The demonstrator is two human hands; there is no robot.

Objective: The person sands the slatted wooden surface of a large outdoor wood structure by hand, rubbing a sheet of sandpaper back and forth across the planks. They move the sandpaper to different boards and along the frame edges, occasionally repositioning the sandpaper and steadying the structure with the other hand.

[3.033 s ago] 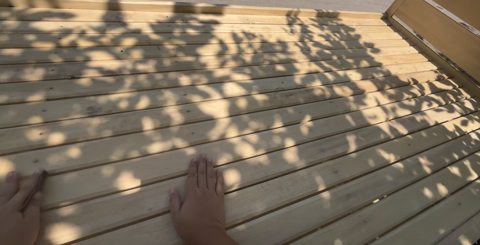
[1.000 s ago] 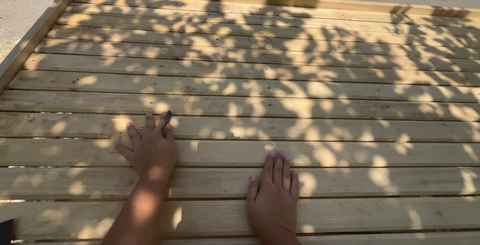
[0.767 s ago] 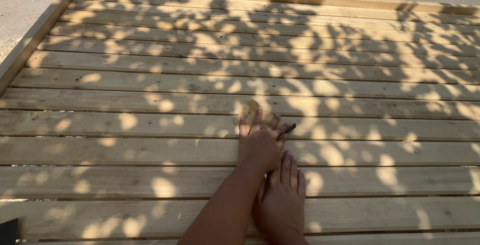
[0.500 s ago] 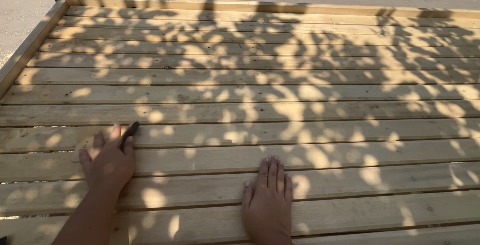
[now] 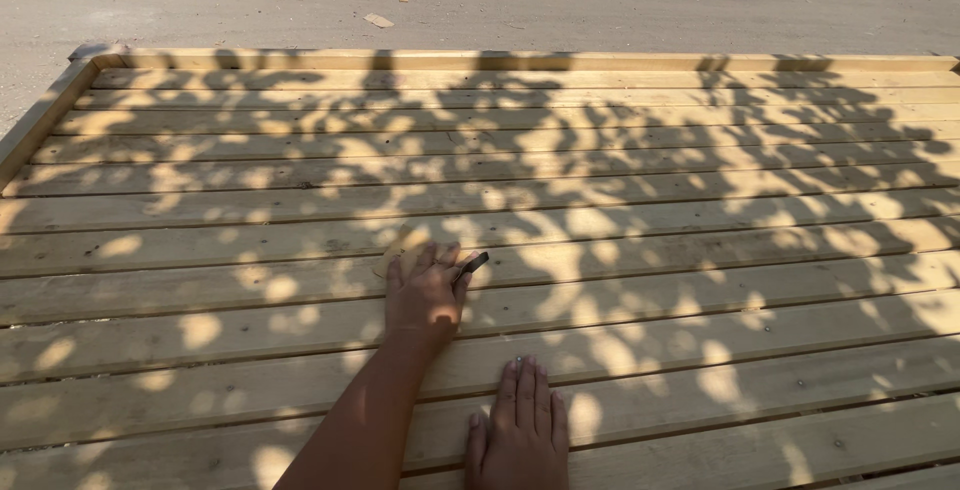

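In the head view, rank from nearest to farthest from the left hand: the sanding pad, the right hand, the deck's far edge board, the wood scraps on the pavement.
1. sanding pad, under the left hand
2. right hand, nearer the camera
3. far edge board, beyond
4. wood scraps, on pavement past the deck

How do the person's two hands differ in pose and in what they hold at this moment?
The left hand reaches farther out across the wooden deck, forearm stretched; the right hand stays close to the body. The left hand presses a tan pad down, with a small dark object by its fingers; the right hand holds nothing and lies flat, fingers together. Both rest palm-down on the planks.
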